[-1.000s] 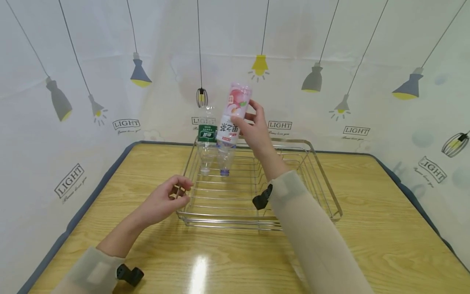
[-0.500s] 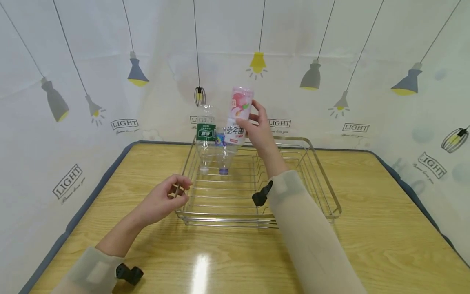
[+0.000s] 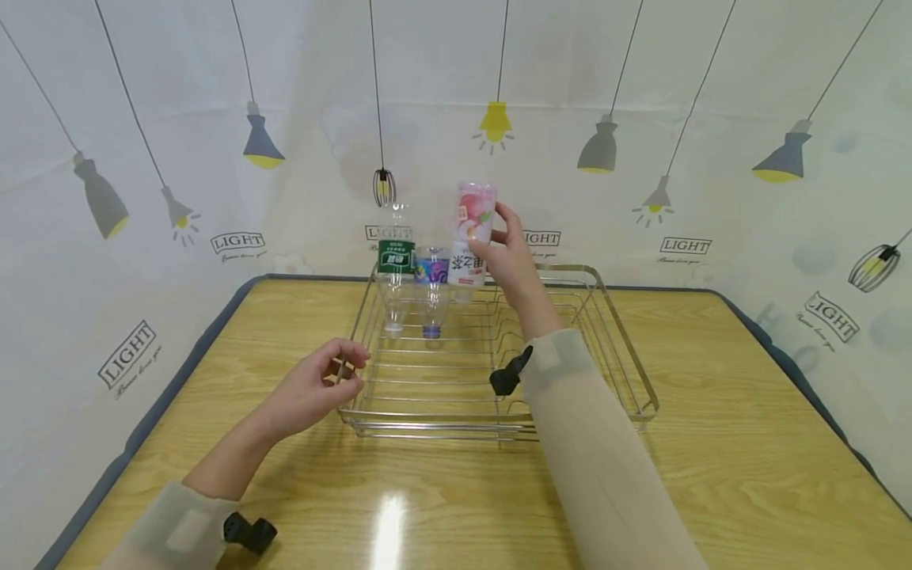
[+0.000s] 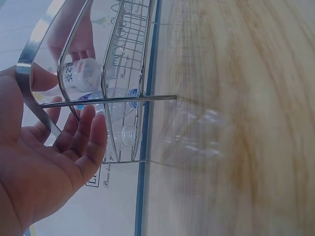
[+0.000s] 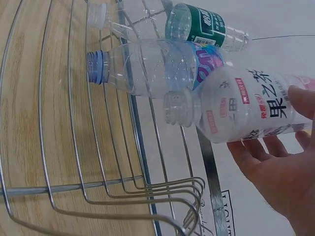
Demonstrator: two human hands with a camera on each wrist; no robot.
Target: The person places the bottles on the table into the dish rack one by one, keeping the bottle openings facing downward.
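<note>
In the head view my right hand [image 3: 509, 253] grips an empty peach-drink bottle [image 3: 473, 233], neck down, over the back of the wire dish rack [image 3: 427, 419]. Its bare, capless neck [image 5: 179, 107] shows in the right wrist view. Beside it, to the left, a clear bottle with a blue-purple label [image 3: 431, 269] stands upside down in the rack. Further left is another inverted clear bottle with a green label [image 3: 396, 258]. My left hand [image 3: 321, 388] holds the rack's front left corner, with thumb and fingers curled around the metal rim [image 4: 23, 73].
A wood-grain table [image 3: 285, 491] carries the rack. Wire dividers [image 3: 509, 340] rise along the rack's middle. Behind the table hangs a pale cloth [image 3: 313, 158] printed with lamps.
My right hand has moved the peach-drink bottle right and slightly down, turning it nearly upright and uncovering the blue-purple-labelled bottle. The left hand stays at the rack's corner.
</note>
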